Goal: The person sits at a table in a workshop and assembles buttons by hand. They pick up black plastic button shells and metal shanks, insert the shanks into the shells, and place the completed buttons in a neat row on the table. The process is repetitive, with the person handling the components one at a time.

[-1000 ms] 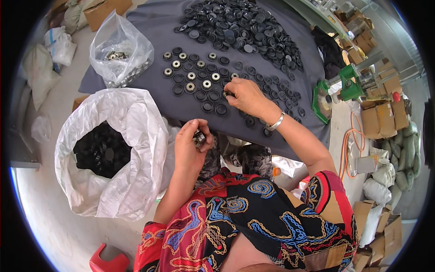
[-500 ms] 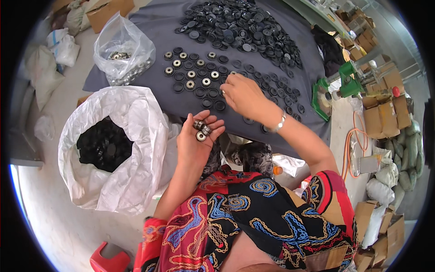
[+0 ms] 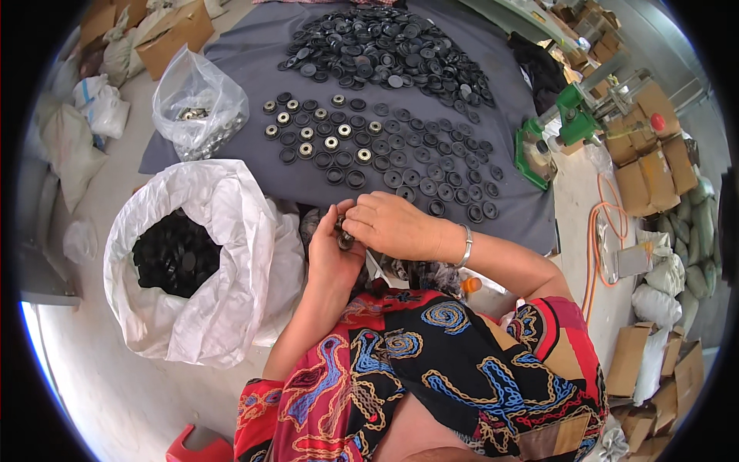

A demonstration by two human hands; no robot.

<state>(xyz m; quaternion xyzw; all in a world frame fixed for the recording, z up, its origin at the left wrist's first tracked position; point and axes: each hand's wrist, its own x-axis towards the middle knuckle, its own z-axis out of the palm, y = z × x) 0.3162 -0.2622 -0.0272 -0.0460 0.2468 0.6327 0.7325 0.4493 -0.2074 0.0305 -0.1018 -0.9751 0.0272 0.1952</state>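
Observation:
My left hand (image 3: 332, 258) is cupped, palm up, around a few metal ball bearings (image 3: 344, 240), just off the table's near edge. Over that palm lies my right hand (image 3: 392, 225), its bent fingertips closed together against the bearings and hiding part of them. Whether the right fingers have a bearing between them cannot be seen. Beyond the hands, black round plastic rings (image 3: 356, 179) are spread in rows on the dark grey cloth (image 3: 239, 165). Several rings toward the left have a silver bearing (image 3: 364, 155) seated in them; those on the right show only black.
A big heap of black plastic discs (image 3: 392, 48) covers the table's far part. At left are a clear bag of bearings (image 3: 202, 104) and a white sack (image 3: 254, 285) of black parts. A green hand press (image 3: 573, 115) stands right; cardboard boxes (image 3: 654, 185) lie beyond.
My right hand has come back from the rings on the table to my left palm, uncovering a ring with a bearing in it. The whole view has shifted slightly.

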